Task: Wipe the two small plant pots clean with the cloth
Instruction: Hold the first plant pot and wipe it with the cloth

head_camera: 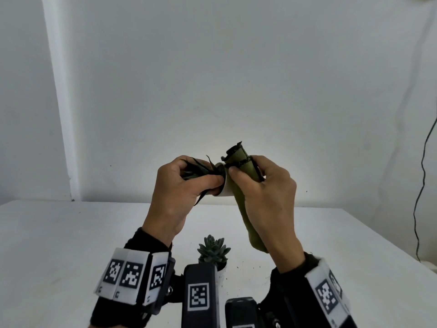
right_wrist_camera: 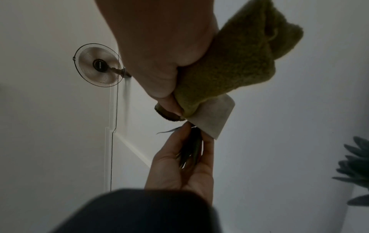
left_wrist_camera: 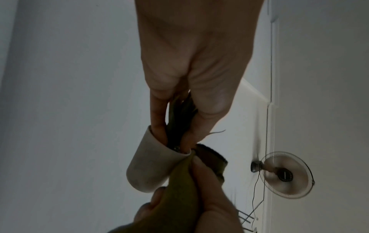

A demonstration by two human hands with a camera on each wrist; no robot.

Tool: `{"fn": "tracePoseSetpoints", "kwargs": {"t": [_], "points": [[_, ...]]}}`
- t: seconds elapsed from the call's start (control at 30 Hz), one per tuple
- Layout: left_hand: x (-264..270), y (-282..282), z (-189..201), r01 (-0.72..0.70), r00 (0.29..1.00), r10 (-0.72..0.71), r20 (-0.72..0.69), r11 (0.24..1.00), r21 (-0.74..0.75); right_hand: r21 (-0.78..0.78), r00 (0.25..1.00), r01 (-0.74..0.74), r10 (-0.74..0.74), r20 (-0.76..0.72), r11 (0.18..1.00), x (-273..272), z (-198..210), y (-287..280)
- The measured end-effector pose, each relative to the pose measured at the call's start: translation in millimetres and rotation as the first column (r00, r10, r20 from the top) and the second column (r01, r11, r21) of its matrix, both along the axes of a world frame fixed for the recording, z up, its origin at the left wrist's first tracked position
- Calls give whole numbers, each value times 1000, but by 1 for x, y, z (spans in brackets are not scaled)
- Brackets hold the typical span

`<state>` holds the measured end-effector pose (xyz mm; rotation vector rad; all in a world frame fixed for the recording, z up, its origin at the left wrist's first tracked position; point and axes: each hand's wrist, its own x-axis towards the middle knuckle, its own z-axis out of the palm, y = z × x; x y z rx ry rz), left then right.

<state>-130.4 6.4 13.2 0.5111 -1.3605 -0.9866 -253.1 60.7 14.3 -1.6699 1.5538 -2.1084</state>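
Note:
I hold a small white plant pot (head_camera: 227, 188) on its side in the air above the table. My left hand (head_camera: 203, 174) grips its dark, spiky leaves (head_camera: 197, 170) and the pot's rim (left_wrist_camera: 169, 151). My right hand (head_camera: 244, 168) grips an olive-green cloth (head_camera: 243, 209) and presses it round the pot's side; the cloth's lower end hangs down. The pot (left_wrist_camera: 147, 167) shows bare on its underside, with the cloth (right_wrist_camera: 229, 63) over the rest. The second pot (head_camera: 222, 273), holding a grey-green succulent (head_camera: 214, 253), stands on the table between my wrists.
The white table (head_camera: 71, 245) reaches to a white wall. A few specks of soil (head_camera: 246, 266) lie by the standing pot. A black cable (head_camera: 423, 162) hangs down the wall at the right. A fan (right_wrist_camera: 99, 65) shows on the wall in the wrist views.

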Motion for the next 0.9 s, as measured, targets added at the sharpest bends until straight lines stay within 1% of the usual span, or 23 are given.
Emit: {"fn": "tracePoseSetpoints", "kwargs": {"t": [0.13,0.23,0.3,0.37,0.43,0.53,0.67,0.73,0.8,0.9], "points": [[2,0,2,18,999,-18,-39,1000,1,15,997,81,-81,14,997,-12,-3,-3],[1,0,3,37,998,-36,-46,999,24,28,989,99,-101,106,995,-24,-1,-2],[0,-1,2,30,998,-28,-50,998,50,12,974,81,-82,212,997,-31,2,-1],[0,-4,0,-4,999,7,-47,997,73,-24,951,28,-20,308,999,-35,5,2],[-1,-6,-1,-27,997,35,-69,993,111,-51,942,-38,52,332,998,-37,9,6],[-2,-8,-2,-20,993,41,-114,984,175,-28,961,-93,97,260,995,-31,9,6],[-6,-3,-1,-5,992,30,-121,978,207,17,988,-98,95,123,995,-12,2,2],[-7,-1,0,3,993,23,-117,976,217,32,997,-74,73,40,997,-3,-1,0],[-6,0,1,19,992,11,-125,972,236,32,999,-13,14,-44,999,2,-4,-2],[-4,0,4,76,985,-27,-169,954,291,-24,994,28,-30,-101,999,4,-5,-5]]}}
